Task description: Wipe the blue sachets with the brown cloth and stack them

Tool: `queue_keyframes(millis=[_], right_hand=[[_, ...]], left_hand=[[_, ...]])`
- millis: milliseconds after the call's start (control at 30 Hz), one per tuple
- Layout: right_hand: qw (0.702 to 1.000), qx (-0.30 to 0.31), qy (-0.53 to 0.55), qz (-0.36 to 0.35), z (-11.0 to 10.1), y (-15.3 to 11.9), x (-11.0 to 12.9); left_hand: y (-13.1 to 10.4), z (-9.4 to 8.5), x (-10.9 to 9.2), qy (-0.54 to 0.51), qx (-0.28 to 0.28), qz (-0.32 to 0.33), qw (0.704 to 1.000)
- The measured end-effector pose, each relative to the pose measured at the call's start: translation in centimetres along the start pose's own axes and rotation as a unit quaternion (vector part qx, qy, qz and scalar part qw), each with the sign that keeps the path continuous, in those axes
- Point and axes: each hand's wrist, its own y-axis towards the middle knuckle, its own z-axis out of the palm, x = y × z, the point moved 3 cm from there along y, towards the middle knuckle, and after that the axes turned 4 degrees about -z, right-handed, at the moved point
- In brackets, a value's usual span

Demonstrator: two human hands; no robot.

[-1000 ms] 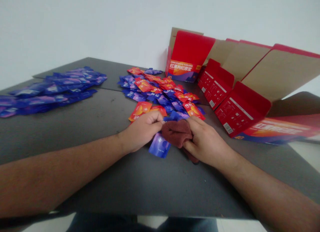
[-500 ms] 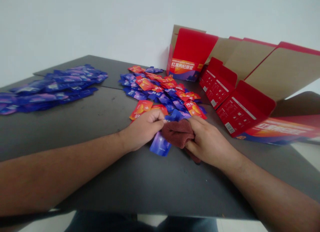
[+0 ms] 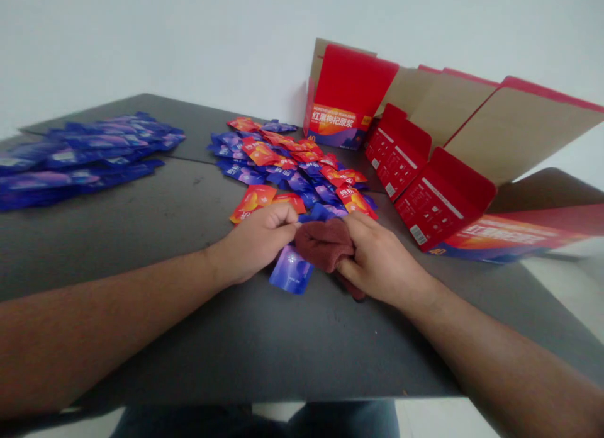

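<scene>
My left hand (image 3: 257, 240) is closed in a pinch at the upper end of a blue sachet (image 3: 291, 271), whose top is hidden behind fingers and cloth. A folded brown cloth (image 3: 324, 243) is gripped in my right hand (image 3: 382, 252) and lies against the sachet, close to my left fingertips. Just beyond both hands spreads a mixed heap of red sachets (image 3: 259, 152) and blue sachets (image 3: 240, 172). One red sachet (image 3: 252, 201) lies right behind my left hand.
A long pile of blue packets (image 3: 85, 158) lies on the left of the dark table (image 3: 189, 218). Along the right stand red cartons with raised flaps, among them an open carton (image 3: 514, 236) at the front and a printed carton (image 3: 335, 123) at the back.
The whole view has shifted, so everything appears slightly farther left. Both hands keep nearly the same hold on the sachet and the cloth.
</scene>
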Motion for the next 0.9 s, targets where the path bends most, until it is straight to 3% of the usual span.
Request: queue_keyframes(millis=[133, 333, 400, 533, 733, 900], right_hand=[[0.995, 0.059, 0.029, -0.080, 0.4, -0.3, 1.4], [0.999, -0.024, -0.016, 0.020, -0.2, 0.0, -0.3], [1.000, -0.019, -0.005, 0.010, -0.1, 0.0, -0.3], [0.997, 0.047, 0.024, -0.059, 0.3, -0.2, 0.8], [0.999, -0.028, -0.013, 0.033, -0.3, 0.0, -0.4], [0.999, 0.029, 0.022, -0.033, 0.0, -0.1, 0.2]], left_hand=[[-0.1, -0.1, -0.3, 0.036, -0.002, 0.023, 0.999], [0.0, 0.0, 0.1, 0.002, -0.009, -0.003, 1.000], [-0.1, 0.1, 0.1, -0.006, -0.007, -0.007, 1.000], [-0.1, 0.1, -0.1, -0.011, 0.005, 0.006, 1.000], [0.0, 0.1, 0.4, -0.021, -0.001, -0.008, 1.000], [0.0, 0.2, 0.0, -0.009, -0.001, 0.005, 1.000]])
